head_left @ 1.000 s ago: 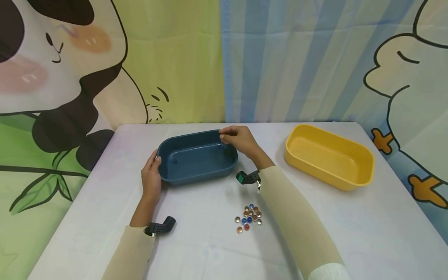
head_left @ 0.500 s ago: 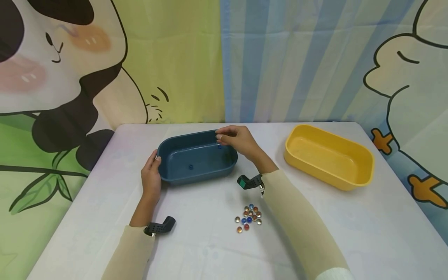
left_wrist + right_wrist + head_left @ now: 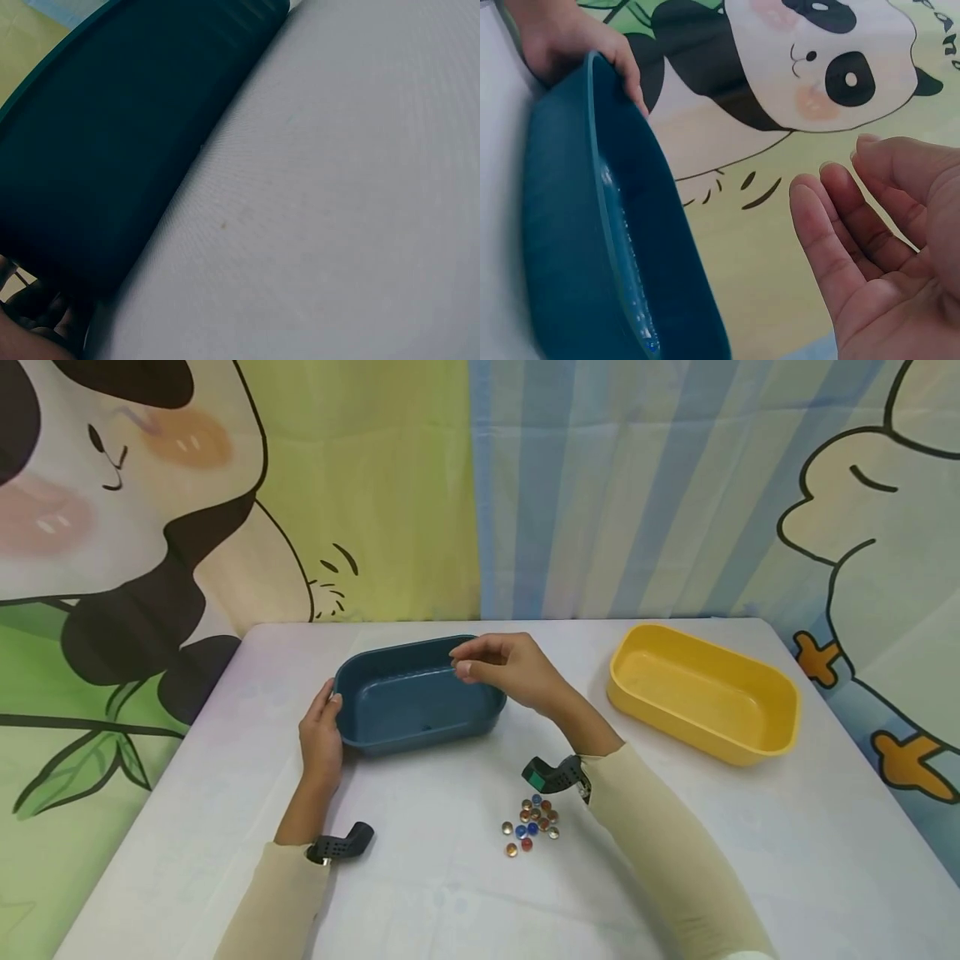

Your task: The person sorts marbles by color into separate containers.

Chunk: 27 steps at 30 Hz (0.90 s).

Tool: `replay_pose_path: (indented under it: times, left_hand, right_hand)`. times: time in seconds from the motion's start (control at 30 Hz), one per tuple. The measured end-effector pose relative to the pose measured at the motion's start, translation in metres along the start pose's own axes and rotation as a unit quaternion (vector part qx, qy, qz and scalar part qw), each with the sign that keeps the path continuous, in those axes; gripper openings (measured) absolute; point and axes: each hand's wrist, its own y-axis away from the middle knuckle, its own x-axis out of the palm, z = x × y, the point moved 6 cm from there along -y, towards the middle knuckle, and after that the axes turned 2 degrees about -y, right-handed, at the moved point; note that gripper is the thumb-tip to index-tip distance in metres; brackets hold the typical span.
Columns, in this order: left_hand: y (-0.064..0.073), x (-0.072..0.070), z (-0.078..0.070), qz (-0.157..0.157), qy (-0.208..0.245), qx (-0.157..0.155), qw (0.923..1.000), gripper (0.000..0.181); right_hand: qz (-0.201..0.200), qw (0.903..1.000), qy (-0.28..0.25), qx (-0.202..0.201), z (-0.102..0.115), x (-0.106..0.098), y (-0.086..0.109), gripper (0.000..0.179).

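Note:
My left hand grips the left end of a dark blue oblong tub, thumb over the rim and fingers outside; the right wrist view shows that same left hand from across the tub. Over the tub's right end hangs my right hand. Its loosely bent fingers and thumb stand apart, nothing between them. Low in the tub, a small dark bead lies by the near wall. A blue glint shows inside the tub in the right wrist view.
Several glass beads, blue, amber, red and clear, lie in a loose group on the white tabletop. A yellow oblong tub stands to the right. Behind the table hangs a printed curtain.
My right hand has shifted slightly left and its fingers have parted. The bead in the tub has moved right along the near side. My left hand keeps its place on the tub.

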Motion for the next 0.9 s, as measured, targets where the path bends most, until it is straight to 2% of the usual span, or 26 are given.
replay_pose_path:
  times: [0.17,0.53,0.73,0.9]
  left_hand:
    - [0.000,-0.002,0.001,-0.003,0.001,0.000,1.0000,0.048]
    - [0.001,0.001,0.001,-0.010,0.004,0.012,0.9999,0.048]
    - [0.002,-0.004,-0.001,-0.018,0.009,0.012,0.9997,0.047]
    - [0.001,-0.002,-0.001,-0.007,0.004,0.009,0.9999,0.047]
  right_hand:
    - [0.014,0.9999,0.005,-0.009,0.002,0.002,0.011,0.021]
    - [0.044,0.9989,0.017,0.002,-0.006,0.000,0.036,0.022]
    - [0.049,0.9982,0.018,0.028,-0.023,-0.003,0.051,0.023]
    - [0.034,0.9976,0.008,0.060,-0.041,-0.010,0.068,0.024]
